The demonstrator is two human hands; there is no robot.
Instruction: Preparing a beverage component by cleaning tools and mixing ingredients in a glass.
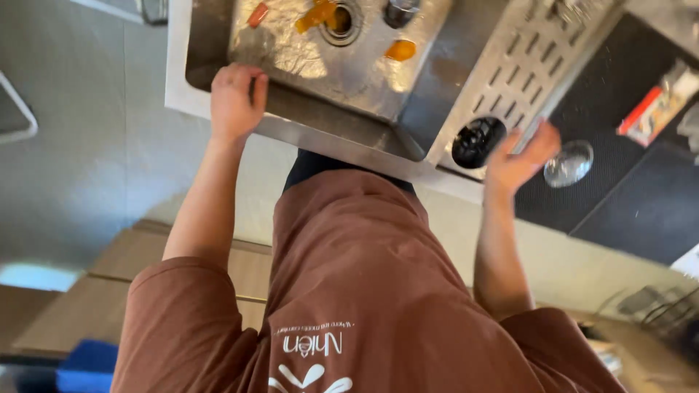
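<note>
My left hand grips the near rim of a steel sink, fingers curled over the edge. My right hand is at the sink's right side, over the edge of a perforated steel drainboard. Its fingers are closed on a clear glass, which is blurred and sits above a black mat. A round black opening in the drainboard lies just left of this hand. My brown shirt and dark trousers fill the lower middle of the view.
Orange and red scraps lie in the wet sink basin around the drain. A red and clear packet rests on the black mat at the right. Grey floor is at the left, with wooden boards and a blue object at the lower left.
</note>
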